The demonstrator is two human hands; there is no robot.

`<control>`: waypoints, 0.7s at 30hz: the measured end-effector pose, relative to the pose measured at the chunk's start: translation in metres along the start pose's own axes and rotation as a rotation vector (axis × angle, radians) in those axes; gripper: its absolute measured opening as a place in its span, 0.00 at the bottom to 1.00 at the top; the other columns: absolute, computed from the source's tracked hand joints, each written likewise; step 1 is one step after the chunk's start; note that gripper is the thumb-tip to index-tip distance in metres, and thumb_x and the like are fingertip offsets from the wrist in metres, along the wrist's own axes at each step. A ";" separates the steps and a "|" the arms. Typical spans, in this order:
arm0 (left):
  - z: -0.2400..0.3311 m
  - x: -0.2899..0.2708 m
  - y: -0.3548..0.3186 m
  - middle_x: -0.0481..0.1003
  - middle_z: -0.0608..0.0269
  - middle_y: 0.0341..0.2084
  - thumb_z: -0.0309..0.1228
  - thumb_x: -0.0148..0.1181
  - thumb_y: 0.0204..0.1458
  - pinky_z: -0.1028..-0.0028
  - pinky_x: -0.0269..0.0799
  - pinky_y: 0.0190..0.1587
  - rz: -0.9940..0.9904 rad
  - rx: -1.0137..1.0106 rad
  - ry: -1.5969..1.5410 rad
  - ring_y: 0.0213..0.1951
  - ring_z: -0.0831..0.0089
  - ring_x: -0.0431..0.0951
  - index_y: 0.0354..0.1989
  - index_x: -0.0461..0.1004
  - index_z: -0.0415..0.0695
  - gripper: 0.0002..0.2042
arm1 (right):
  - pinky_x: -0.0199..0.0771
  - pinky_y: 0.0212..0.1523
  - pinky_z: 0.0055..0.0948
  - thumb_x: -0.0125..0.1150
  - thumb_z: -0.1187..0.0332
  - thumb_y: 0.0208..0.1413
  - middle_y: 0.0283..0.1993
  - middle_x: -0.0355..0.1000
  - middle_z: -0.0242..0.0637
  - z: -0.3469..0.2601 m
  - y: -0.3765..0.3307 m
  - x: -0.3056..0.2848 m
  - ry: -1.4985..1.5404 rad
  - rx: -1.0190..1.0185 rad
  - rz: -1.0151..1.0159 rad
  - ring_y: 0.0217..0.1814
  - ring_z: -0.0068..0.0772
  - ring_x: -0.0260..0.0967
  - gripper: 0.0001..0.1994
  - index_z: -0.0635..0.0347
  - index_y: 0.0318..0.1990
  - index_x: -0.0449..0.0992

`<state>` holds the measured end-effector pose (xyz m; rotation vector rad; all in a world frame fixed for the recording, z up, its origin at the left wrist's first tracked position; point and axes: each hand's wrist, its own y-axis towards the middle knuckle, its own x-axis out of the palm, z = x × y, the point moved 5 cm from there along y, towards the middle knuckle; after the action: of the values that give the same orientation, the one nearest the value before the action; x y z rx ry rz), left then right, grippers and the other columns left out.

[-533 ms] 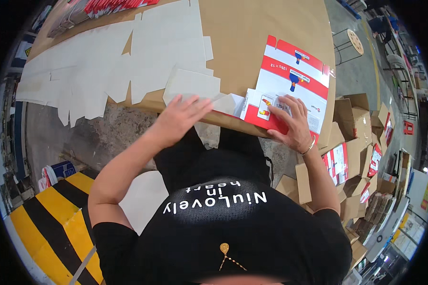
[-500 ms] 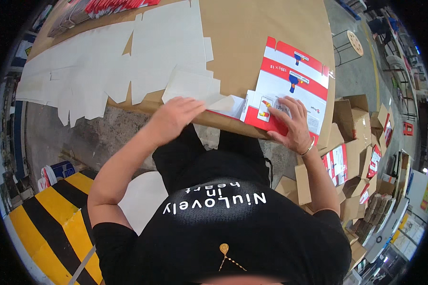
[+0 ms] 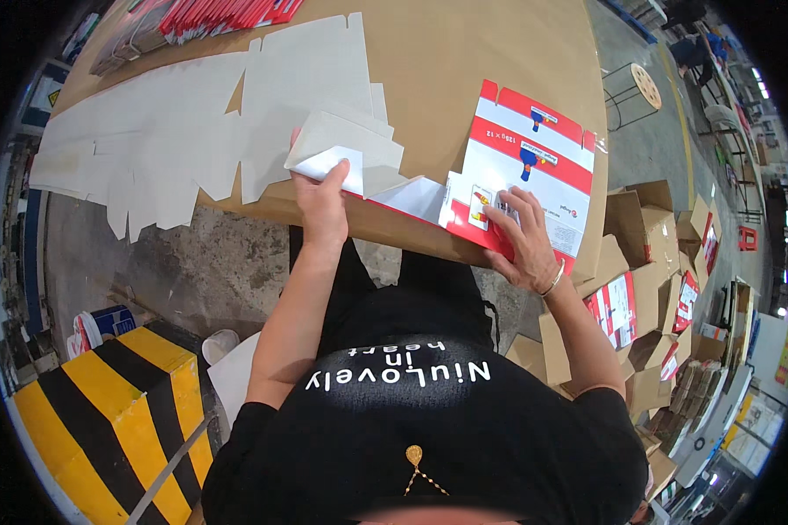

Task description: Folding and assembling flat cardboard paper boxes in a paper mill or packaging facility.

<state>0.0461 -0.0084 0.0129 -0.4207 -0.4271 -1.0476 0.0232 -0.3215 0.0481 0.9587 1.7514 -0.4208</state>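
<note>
Left hand [image 3: 324, 197] pinching a white carton flap [image 3: 341, 157], right hand [image 3: 525, 241] spread flat on the red-and-white carton [image 3: 534, 166].

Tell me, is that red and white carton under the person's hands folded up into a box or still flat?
Mostly flat. The red and white carton lies spread on the brown table under the right hand, while the left hand lifts one white flap.

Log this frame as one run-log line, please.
left hand: lifting white flap of flat carton blank | right hand: pressing red-and-white printed carton panel flat | surface: brown table | beside: white carton blanks
</note>
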 end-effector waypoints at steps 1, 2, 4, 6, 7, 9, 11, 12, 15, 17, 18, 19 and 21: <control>0.002 0.008 -0.003 0.62 0.56 0.65 0.13 0.53 0.55 0.64 0.63 0.66 -0.062 0.200 0.218 0.63 0.63 0.67 0.76 0.44 0.45 0.40 | 0.44 0.74 0.62 0.68 0.63 0.50 0.68 0.57 0.49 0.000 -0.001 -0.001 0.040 -0.021 0.010 0.73 0.60 0.50 0.31 0.45 0.64 0.69; -0.002 0.011 -0.007 0.63 0.54 0.66 0.15 0.52 0.56 0.67 0.63 0.65 -0.090 0.330 0.417 0.63 0.63 0.68 0.73 0.52 0.42 0.35 | 0.44 0.74 0.62 0.68 0.63 0.50 0.68 0.57 0.49 -0.001 0.001 -0.001 0.043 -0.019 0.009 0.73 0.60 0.50 0.31 0.45 0.64 0.69; -0.006 0.022 -0.016 0.73 0.52 0.55 0.16 0.52 0.57 0.70 0.68 0.59 -0.275 0.725 0.890 0.53 0.70 0.75 0.69 0.62 0.41 0.29 | 0.43 0.74 0.64 0.67 0.63 0.52 0.68 0.57 0.48 -0.007 0.003 -0.001 0.051 -0.059 0.023 0.74 0.60 0.49 0.31 0.43 0.66 0.69; -0.008 0.028 -0.016 0.77 0.51 0.49 0.22 0.54 0.60 0.71 0.69 0.57 -0.327 0.674 0.783 0.49 0.73 0.76 0.63 0.68 0.37 0.21 | 0.42 0.74 0.64 0.67 0.62 0.52 0.68 0.57 0.48 -0.007 0.004 0.000 0.049 -0.044 0.013 0.74 0.60 0.49 0.31 0.40 0.66 0.68; -0.014 0.019 -0.007 0.77 0.53 0.49 0.24 0.54 0.62 0.71 0.69 0.56 -0.314 0.437 0.792 0.49 0.73 0.75 0.61 0.69 0.36 0.18 | 0.42 0.74 0.65 0.67 0.62 0.52 0.68 0.57 0.47 -0.006 0.003 0.000 0.046 -0.043 0.000 0.74 0.60 0.48 0.32 0.37 0.67 0.68; -0.019 0.001 0.007 0.76 0.60 0.47 0.36 0.49 0.69 0.71 0.71 0.52 -0.297 0.270 0.536 0.48 0.73 0.75 0.56 0.69 0.35 0.17 | 0.41 0.74 0.65 0.67 0.62 0.52 0.69 0.57 0.47 -0.007 0.003 -0.001 0.013 -0.057 -0.043 0.74 0.60 0.48 0.32 0.34 0.67 0.68; -0.008 -0.019 0.021 0.76 0.62 0.47 0.39 0.46 0.70 0.70 0.71 0.51 -0.356 0.208 0.488 0.47 0.72 0.74 0.58 0.68 0.35 0.19 | 0.41 0.74 0.65 0.67 0.62 0.52 0.69 0.57 0.47 -0.009 0.003 0.000 -0.018 -0.078 -0.084 0.75 0.60 0.48 0.32 0.32 0.67 0.68; -0.004 -0.020 0.023 0.75 0.63 0.47 0.43 0.44 0.70 0.69 0.71 0.49 -0.409 0.146 0.432 0.47 0.72 0.74 0.59 0.67 0.35 0.22 | 0.41 0.74 0.65 0.67 0.63 0.51 0.69 0.57 0.46 -0.009 0.001 0.000 -0.023 -0.080 -0.091 0.75 0.60 0.47 0.31 0.34 0.66 0.70; 0.006 -0.011 0.016 0.78 0.57 0.35 0.46 0.41 0.71 0.65 0.71 0.40 -0.240 0.334 0.707 0.36 0.70 0.75 0.47 0.73 0.33 0.24 | 0.41 0.74 0.65 0.67 0.65 0.51 0.70 0.57 0.46 -0.010 0.001 -0.001 -0.034 -0.074 -0.097 0.75 0.60 0.47 0.31 0.36 0.65 0.71; 0.016 0.003 0.003 0.76 0.46 0.22 0.44 0.43 0.70 0.60 0.68 0.32 -0.015 0.499 0.889 0.27 0.60 0.76 0.33 0.75 0.30 0.26 | 0.42 0.74 0.65 0.67 0.65 0.50 0.70 0.57 0.46 -0.009 0.001 -0.001 -0.042 -0.065 -0.098 0.75 0.60 0.47 0.31 0.36 0.65 0.71; 0.012 0.007 -0.001 0.76 0.46 0.22 0.44 0.43 0.70 0.60 0.68 0.32 -0.013 0.499 0.890 0.27 0.60 0.76 0.33 0.75 0.30 0.26 | 0.42 0.74 0.66 0.68 0.65 0.50 0.70 0.57 0.46 -0.009 0.000 0.000 -0.046 -0.072 -0.096 0.76 0.60 0.47 0.31 0.36 0.65 0.71; 0.011 0.006 -0.004 0.76 0.45 0.22 0.43 0.43 0.70 0.60 0.68 0.32 0.066 0.491 0.810 0.27 0.58 0.76 0.33 0.75 0.30 0.25 | 0.42 0.74 0.66 0.68 0.65 0.50 0.70 0.56 0.46 -0.009 -0.001 0.002 -0.050 -0.079 -0.094 0.76 0.60 0.47 0.32 0.36 0.65 0.71; 0.000 -0.010 -0.006 0.79 0.47 0.28 0.36 0.47 0.68 0.63 0.71 0.36 0.113 0.371 0.814 0.32 0.57 0.79 0.41 0.76 0.30 0.18 | 0.41 0.74 0.66 0.68 0.65 0.50 0.70 0.56 0.46 -0.009 0.000 0.004 -0.049 -0.084 -0.093 0.76 0.60 0.47 0.33 0.33 0.66 0.69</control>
<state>0.0368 -0.0035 0.0088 0.3171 0.1372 -0.9169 0.0167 -0.3138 0.0481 0.8035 1.7596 -0.4238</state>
